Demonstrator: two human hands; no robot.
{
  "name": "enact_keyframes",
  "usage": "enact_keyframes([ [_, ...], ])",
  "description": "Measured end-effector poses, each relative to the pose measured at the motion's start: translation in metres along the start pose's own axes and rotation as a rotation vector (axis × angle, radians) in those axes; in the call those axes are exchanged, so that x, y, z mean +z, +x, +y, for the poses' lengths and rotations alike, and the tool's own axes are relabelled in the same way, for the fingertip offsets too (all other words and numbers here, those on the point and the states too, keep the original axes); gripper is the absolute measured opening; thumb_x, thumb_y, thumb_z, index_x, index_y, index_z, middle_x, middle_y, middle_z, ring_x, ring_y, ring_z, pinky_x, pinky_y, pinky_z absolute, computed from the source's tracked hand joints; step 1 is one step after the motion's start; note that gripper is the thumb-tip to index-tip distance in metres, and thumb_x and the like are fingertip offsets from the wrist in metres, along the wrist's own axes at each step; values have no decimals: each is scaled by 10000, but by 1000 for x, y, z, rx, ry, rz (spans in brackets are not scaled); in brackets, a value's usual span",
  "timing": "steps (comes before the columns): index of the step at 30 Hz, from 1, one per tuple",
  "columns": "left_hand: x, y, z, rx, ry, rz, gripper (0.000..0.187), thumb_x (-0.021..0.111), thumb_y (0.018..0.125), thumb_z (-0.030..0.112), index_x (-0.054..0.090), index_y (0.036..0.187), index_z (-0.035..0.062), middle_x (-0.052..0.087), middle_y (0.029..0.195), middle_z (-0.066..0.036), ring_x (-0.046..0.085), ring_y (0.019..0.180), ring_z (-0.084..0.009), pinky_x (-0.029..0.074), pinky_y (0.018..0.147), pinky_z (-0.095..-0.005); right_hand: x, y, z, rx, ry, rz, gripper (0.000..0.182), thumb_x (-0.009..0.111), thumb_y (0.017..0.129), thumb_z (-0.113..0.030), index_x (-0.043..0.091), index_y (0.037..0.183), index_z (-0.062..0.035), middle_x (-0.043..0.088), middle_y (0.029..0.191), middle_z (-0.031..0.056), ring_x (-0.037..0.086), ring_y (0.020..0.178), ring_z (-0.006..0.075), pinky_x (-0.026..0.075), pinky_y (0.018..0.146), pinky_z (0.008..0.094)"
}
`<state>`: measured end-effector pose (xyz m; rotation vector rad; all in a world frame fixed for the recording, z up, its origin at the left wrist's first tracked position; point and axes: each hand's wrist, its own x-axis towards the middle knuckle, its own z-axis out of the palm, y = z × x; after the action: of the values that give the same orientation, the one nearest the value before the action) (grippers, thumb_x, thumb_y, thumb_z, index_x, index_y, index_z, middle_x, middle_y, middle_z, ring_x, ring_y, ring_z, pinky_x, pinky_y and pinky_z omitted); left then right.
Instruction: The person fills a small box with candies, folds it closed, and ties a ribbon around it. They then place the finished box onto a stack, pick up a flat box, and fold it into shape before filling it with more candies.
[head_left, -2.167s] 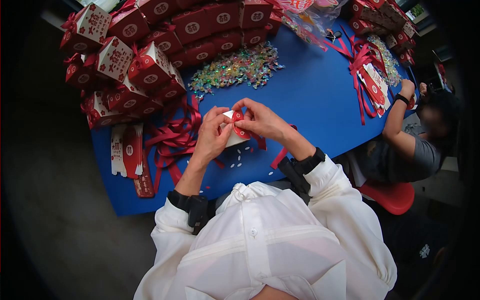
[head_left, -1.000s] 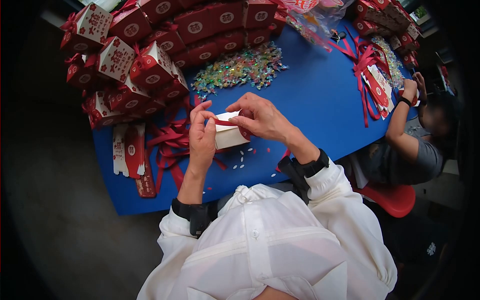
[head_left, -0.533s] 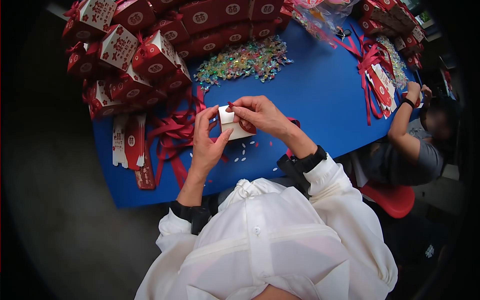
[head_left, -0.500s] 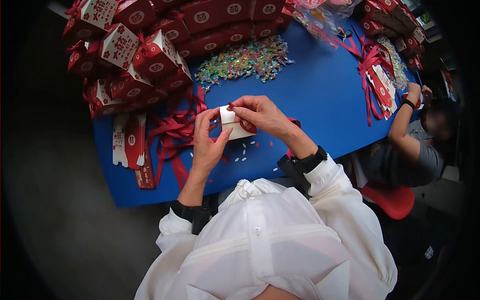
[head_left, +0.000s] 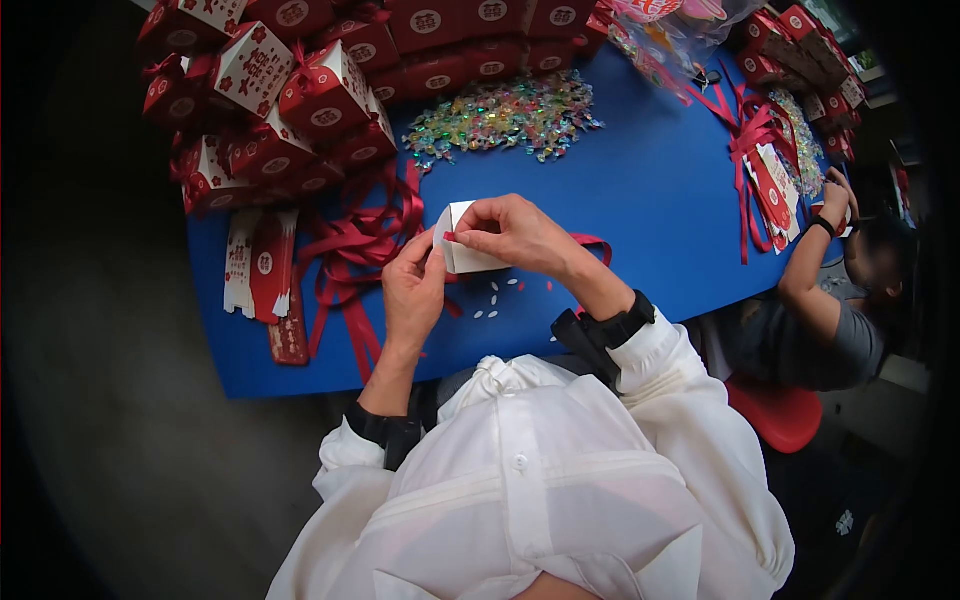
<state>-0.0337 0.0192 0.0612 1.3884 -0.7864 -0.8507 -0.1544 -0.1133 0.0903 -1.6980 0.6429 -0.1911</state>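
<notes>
囍 sign point(head_left: 427, 21) on red boxes point(head_left: 303, 98) and flat red card point(head_left: 268, 286)

Gift-box stack point(head_left: 325, 117) at 11 o'clock: top cut off by frame edge. Plastic bag point(head_left: 680, 32) at 1: also cropped, contents unclear. Right hand point(head_left: 515, 235) hides part of white box point(head_left: 474, 260) and most of the ribbon point(head_left: 449, 237) in its grip. Co-worker point(head_left: 835, 340) at 3: head blurred, held item too small to ID. Printed cards point(head_left: 262, 265) at 9: small text unreadable.

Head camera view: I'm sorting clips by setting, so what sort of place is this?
Probably a small hand-packing workspace, perhaps in a home or shop: red boxes stand stacked, what look like wrapped candies lie heaped, and loose red ribbons share the blue table.
</notes>
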Motion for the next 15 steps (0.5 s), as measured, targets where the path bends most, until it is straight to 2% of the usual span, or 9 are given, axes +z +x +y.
enact_keyframes([
  [1, 1, -1, 2, -30, -16, -2, 308, 491, 932, 34, 556, 1222, -48, 628, 1070, -92, 595, 910, -106, 495, 756, -224, 2, 1, 0, -1, 4, -5, 179, 638, 876, -171, 658, 892, 6, 622, 765, 2, 532, 681, 64, 445, 616, 233],
  [3, 1, -3, 6, -65, -29, -5, 315, 479, 941, 36, 552, 1238, -39, 638, 1051, -81, 593, 896, -94, 492, 754, -218, 4, 2, 1, 65, 7, 50, 220, 664, 805, -233, 688, 835, -16, 680, 740, 94, 652, 705, 180, 485, 671, 315],
  [9, 1, -3, 0, -30, -14, 8, 343, 486, 939, 48, 531, 1272, -27, 642, 1092, -94, 587, 912, -79, 497, 758, -232, 13, 2, 0, 78, -78, 130, 215, 661, 779, -268, 706, 825, -63, 691, 751, 76, 667, 713, 214, 497, 681, 332],
  [11, 0, -3, -2, -4, 157, -5, 359, 496, 923, 36, 522, 1275, -30, 645, 1112, -140, 625, 942, -136, 505, 786, -268, 15, 2, -2, 82, -87, 141, 210, 660, 776, -265, 706, 822, -64, 690, 750, 76, 668, 714, 212, 498, 684, 331],
  [12, 1, -4, -1, -4, 157, -4, 359, 496, 923, 36, 522, 1275, -30, 645, 1112, -140, 625, 942, -136, 505, 786, -268, 15, 1, -2, 91, -94, 150, 206, 659, 773, -261, 706, 819, -66, 690, 749, 75, 669, 716, 209, 499, 686, 329],
  [14, 3, -4, 3, 241, 485, -16, 384, 488, 899, 8, 509, 1281, -32, 628, 1133, -200, 653, 963, -233, 510, 807, -310, 14, 1, -4, 96, -81, 143, 208, 657, 773, -260, 704, 817, -62, 690, 751, 77, 670, 719, 210, 500, 686, 330],
  [15, 4, -5, 5, 242, 483, -15, 384, 488, 899, 8, 509, 1281, -32, 628, 1133, -200, 653, 963, -233, 510, 807, -310, 13, 1, -4, 101, -69, 137, 211, 655, 772, -259, 702, 814, -58, 691, 754, 79, 672, 722, 210, 500, 686, 332],
])
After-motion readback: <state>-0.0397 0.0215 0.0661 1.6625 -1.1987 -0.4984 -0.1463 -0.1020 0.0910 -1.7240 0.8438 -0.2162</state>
